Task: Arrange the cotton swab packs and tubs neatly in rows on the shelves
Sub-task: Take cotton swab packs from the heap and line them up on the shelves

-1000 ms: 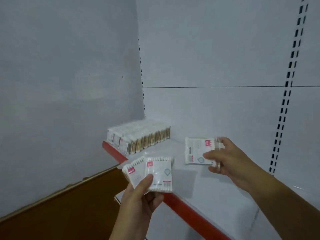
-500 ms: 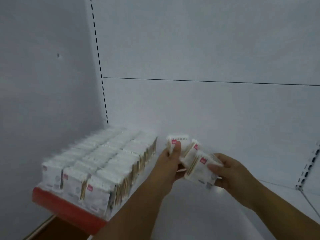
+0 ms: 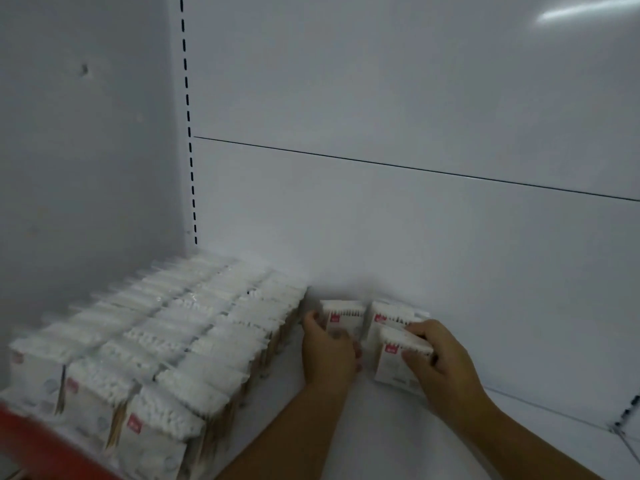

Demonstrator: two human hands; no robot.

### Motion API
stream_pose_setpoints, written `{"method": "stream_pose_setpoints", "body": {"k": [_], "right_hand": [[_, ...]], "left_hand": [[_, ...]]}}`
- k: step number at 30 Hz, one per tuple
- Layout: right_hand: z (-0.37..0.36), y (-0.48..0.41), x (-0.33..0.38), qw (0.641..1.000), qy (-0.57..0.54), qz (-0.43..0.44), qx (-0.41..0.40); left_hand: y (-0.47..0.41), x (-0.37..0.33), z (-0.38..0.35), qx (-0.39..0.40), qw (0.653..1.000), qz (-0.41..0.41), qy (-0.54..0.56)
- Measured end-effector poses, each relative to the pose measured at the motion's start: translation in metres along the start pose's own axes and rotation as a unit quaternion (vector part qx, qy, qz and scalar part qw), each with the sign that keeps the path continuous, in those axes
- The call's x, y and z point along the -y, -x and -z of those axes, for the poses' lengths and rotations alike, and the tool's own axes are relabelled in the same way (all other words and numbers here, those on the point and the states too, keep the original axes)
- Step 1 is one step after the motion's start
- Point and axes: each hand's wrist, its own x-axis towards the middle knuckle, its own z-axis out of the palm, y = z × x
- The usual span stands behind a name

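White metal shelf (image 3: 388, 431), lower frame: your left hand (image 3: 329, 355) and right hand (image 3: 440, 362) each grip small white film-wrapped cotton swab packs (image 3: 343, 315), probably light and slippery; pinch the edges.

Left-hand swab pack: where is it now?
Head view, lower centre: the swab pack is upright near the back panel, held by the left hand, between the stocked rows and the packs in the right hand.

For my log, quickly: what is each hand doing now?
Left hand: grips a white plastic cotton swab pack with a red label.
Right hand: grips a second white pack.
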Motion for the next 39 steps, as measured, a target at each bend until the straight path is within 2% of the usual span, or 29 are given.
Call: {"method": "stream_pose_setpoints", "body": {"k": [3, 5, 9, 14, 17, 19, 24, 29, 33, 36, 39], "right_hand": [[-0.015, -0.008, 0.002, 0.999, 0.017, 0.043, -0.011], [-0.021, -0.007, -0.005, 0.997, 0.013, 0.064, -0.031], [-0.023, -0.006, -0.013, 0.995, -0.001, 0.084, -0.048], [-0.028, -0.01, -0.017, 0.995, 0.002, 0.08, -0.053], [-0.027, -0.013, -0.017, 0.995, -0.006, 0.08, -0.052], [-0.025, -0.013, -0.018, 0.996, -0.017, 0.072, -0.045], [-0.028, -0.015, -0.028, 0.998, -0.019, 0.048, -0.028], [-0.029, -0.018, -0.027, 0.996, -0.008, 0.074, -0.047], [-0.023, -0.016, -0.026, 0.993, -0.05, 0.048, -0.096], [-0.014, -0.014, -0.023, 0.98, -0.078, 0.022, -0.183], [-0.015, -0.015, -0.026, 0.974, -0.063, -0.014, -0.216]], "left_hand": [[0.004, 0.01, 0.003, -0.02, 0.989, -0.099, -0.11], [0.008, 0.008, 0.004, -0.011, 0.98, -0.123, -0.158], [0.004, 0.007, 0.005, -0.029, 0.976, -0.151, -0.157], [0.003, 0.009, 0.009, 0.003, 0.967, -0.175, -0.184], [0.003, 0.008, 0.011, -0.016, 0.961, -0.189, -0.2], [0.002, 0.007, 0.011, -0.024, 0.96, -0.185, -0.206], [-0.002, 0.005, 0.01, 0.021, 0.966, -0.159, -0.205], [0.0, 0.004, 0.012, -0.008, 0.956, -0.201, -0.212], [0.005, 0.008, 0.012, 0.071, 0.944, -0.187, -0.261], [0.011, 0.008, 0.011, 0.142, 0.915, -0.186, -0.328], [0.01, 0.008, 0.01, 0.178, 0.89, -0.194, -0.373]]}}
